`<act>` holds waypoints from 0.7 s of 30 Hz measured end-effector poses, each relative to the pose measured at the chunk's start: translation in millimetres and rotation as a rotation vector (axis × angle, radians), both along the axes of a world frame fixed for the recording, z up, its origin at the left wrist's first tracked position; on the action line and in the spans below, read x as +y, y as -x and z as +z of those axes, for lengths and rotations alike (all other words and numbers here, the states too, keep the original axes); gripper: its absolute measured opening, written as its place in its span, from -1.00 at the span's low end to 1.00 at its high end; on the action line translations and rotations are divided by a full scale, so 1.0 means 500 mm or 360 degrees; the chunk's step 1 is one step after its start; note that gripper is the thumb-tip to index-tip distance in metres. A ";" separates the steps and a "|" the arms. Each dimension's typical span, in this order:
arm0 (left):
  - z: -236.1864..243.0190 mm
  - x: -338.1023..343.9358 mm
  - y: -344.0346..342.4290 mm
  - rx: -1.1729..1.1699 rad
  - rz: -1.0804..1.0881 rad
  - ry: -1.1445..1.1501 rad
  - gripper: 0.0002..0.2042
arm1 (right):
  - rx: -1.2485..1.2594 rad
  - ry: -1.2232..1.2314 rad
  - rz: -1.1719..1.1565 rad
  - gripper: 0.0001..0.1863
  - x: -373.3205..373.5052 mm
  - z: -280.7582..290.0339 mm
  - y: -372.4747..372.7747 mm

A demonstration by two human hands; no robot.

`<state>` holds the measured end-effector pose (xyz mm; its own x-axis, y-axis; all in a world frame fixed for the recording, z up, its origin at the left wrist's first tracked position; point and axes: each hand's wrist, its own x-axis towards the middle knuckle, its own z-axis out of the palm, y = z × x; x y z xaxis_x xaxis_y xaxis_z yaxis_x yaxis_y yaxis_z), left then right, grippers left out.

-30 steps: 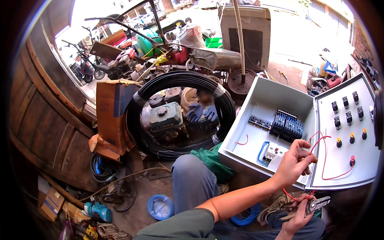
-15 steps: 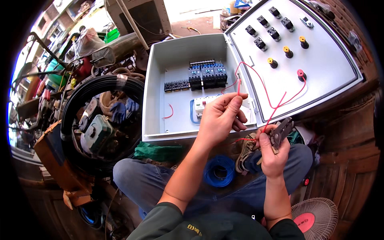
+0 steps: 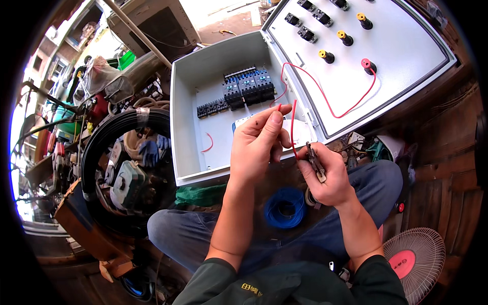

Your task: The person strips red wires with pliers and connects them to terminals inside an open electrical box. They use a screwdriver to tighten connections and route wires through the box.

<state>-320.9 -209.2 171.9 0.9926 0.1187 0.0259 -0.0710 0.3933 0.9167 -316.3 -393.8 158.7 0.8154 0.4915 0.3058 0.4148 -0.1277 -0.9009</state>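
Note:
My left hand [image 3: 259, 145] is closed in a pinch over the front of the grey metal control box [image 3: 213, 176], a short red tip showing at its thumb and forefinger. Close by on the right, my right hand [image 3: 328, 175] grips a pair of pliers [image 3: 315, 161]. A length of red wire [image 3: 293, 127] stands up from that hand's thumb and fingers, its free end beside my left fingertips. Another red wire [image 3: 317, 85] loops from inside the box to a red push button [image 3: 368, 65] on the open door. Black contactors [image 3: 249, 89] sit inside the box.
A coil of blue wire [image 3: 284, 207] lies between my legs. At the left is a large coil of black cable [image 3: 94, 152] among tools and bags. A fan with a wire guard [image 3: 417, 259] is at the lower right. A red wire scrap [image 3: 208, 143] lies in the box.
My right hand has come left and closer to my left hand, with the pliers turned more upright. The red wire in it now points up. The whole view has shifted.

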 end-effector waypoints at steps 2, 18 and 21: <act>-0.008 0.013 -0.004 0.0042 -0.0071 0.0072 -0.68 | -0.0025 0.0012 -0.0012 -0.83 -0.005 0.002 -0.001; -0.027 0.026 -0.007 -0.0086 -0.0591 0.0527 -0.75 | -0.0361 0.0244 0.0009 -0.69 -0.027 -0.003 -0.008; -0.020 0.019 -0.003 -0.0087 -0.0548 0.0543 -0.78 | -0.0353 0.0234 -0.0010 -0.69 -0.029 -0.004 -0.011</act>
